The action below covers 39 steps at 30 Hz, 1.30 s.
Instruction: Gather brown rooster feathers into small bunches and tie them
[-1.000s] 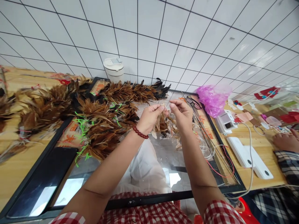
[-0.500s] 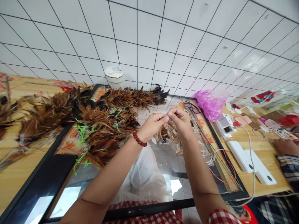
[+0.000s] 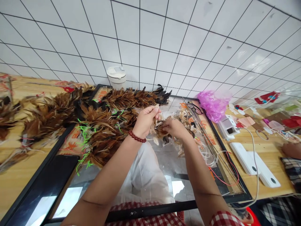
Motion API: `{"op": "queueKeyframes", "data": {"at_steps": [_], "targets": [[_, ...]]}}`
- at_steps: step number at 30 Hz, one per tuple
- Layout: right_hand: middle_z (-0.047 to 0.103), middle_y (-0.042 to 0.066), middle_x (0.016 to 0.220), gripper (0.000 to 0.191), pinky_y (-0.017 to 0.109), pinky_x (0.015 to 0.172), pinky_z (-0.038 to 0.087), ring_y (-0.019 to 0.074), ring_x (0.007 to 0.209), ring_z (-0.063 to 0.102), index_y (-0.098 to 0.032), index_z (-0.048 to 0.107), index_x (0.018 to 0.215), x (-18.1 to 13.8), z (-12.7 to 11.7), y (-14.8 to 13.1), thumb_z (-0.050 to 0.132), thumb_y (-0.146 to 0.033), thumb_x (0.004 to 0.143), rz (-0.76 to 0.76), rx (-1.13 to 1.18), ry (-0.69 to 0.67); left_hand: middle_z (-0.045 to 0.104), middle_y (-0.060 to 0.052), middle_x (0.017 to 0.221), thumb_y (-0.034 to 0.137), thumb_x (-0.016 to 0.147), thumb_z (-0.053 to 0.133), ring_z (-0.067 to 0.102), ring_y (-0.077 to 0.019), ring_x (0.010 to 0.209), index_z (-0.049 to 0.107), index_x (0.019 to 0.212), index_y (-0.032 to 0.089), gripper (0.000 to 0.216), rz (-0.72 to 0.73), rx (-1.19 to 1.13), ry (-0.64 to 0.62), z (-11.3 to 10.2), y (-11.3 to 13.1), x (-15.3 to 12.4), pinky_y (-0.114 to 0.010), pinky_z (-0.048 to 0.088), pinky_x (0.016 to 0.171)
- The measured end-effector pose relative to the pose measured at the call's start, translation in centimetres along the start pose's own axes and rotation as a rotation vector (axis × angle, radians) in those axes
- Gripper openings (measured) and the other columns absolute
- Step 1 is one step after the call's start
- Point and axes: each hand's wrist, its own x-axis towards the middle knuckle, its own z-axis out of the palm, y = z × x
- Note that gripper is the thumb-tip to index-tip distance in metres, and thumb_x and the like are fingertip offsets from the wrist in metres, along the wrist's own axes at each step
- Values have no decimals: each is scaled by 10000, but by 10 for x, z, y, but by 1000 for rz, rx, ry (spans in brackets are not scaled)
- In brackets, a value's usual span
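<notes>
My left hand, a red bead bracelet on its wrist, is closed in a pinch on a pale feather that hangs below the fingertips. Just to the right, my right hand has its fingers bent together on a brown feather at the edge of a loose pile. That loose feather pile, cream and brown, lies on the glass around and beyond the right hand. Left of my hands lie bunched brown feathers tied with bright green strings.
A black-framed glass panel lies over my lap. On it are a black phone and eyeglasses. A white lidded cup stands by the tiled wall. To the right are a purple plastic bag, white power banks and another person's sleeve.
My hands, which met in a pinch, have moved apart. The left has shifted left and now shows a pale feather; the right has lowered to the loose feathers.
</notes>
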Motion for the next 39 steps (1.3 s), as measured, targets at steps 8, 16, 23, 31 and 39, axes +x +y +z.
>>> {"op": "queueKeyframes", "data": {"at_steps": [8, 16, 23, 31, 39], "targets": [[596, -14, 566, 325, 238, 547, 410, 104, 525, 499, -150, 681, 724, -12, -29, 26, 712, -472, 693, 80, 801, 272, 499, 23, 533, 235, 775, 704, 528, -73, 533, 640, 665, 115, 175, -41, -39, -18, 0, -9, 2, -185, 449, 554], [607, -16, 558, 288, 221, 504, 413, 92, 490, 514, -163, 632, 698, -18, -36, 23, 728, -435, 685, 78, 957, 300, 589, -7, 634, 234, 781, 697, 561, -73, 556, 621, 666, 111, 184, -73, -43, 30, 1, -4, 2, -194, 474, 565], [710, 22, 750, 156, 279, 680, 473, 151, 683, 624, -170, 720, 852, -15, -27, 31, 668, -259, 735, 71, 403, 121, 591, 0, 648, 278, 754, 728, 564, -72, 545, 609, 687, 130, 201, -26, -83, 82, -4, 3, 3, -182, 477, 530], [614, 127, 1147, 392, 303, 893, 429, 224, 1053, 572, -195, 658, 1176, 11, 27, -17, 627, -239, 788, -134, -145, 65, 569, 27, 661, 255, 785, 700, 555, -58, 533, 575, 698, 138, 192, 60, -215, 169, -6, 11, 5, -192, 496, 545], [708, 68, 953, 218, 264, 755, 420, 201, 885, 628, -199, 691, 1005, -5, -15, 17, 589, -258, 822, 104, -169, 21, 562, 34, 671, 274, 830, 664, 544, -37, 514, 555, 712, 151, 202, 92, -298, 228, -13, 27, 6, -190, 514, 591]]}}
